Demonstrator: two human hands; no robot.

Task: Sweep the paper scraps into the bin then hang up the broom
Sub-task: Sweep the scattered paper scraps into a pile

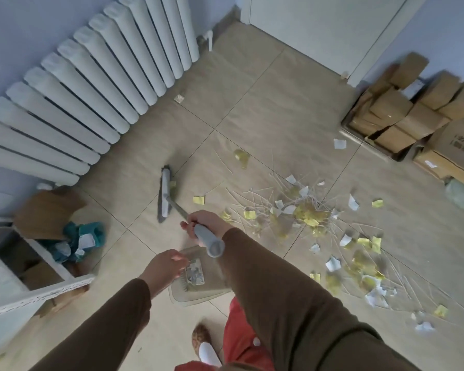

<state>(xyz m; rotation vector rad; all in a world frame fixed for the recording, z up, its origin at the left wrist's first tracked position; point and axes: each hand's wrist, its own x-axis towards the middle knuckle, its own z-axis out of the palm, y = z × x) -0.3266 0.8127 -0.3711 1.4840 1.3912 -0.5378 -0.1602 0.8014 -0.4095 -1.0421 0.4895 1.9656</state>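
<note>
While gripped by right hand [204, 223] around grey handle: broom [165, 194], head on tiled floor [252, 108] at 9 o'clock of scatter. Paper scraps [306, 218], yellow and white, mixed with thin sticks, spread at 3 o'clock of broom head. Left hand [164, 266] holding clear dustpan [196, 287], fingers curled on its top edge. Radiator [91, 81] at 10 o'clock; cardboard boxes [413, 113] at 2 o'clock.

Broom [165, 194]: grey head on floor, handle tilted toward me. Scraps [310, 218]: yellow and white paper, scattered right of it.
</note>
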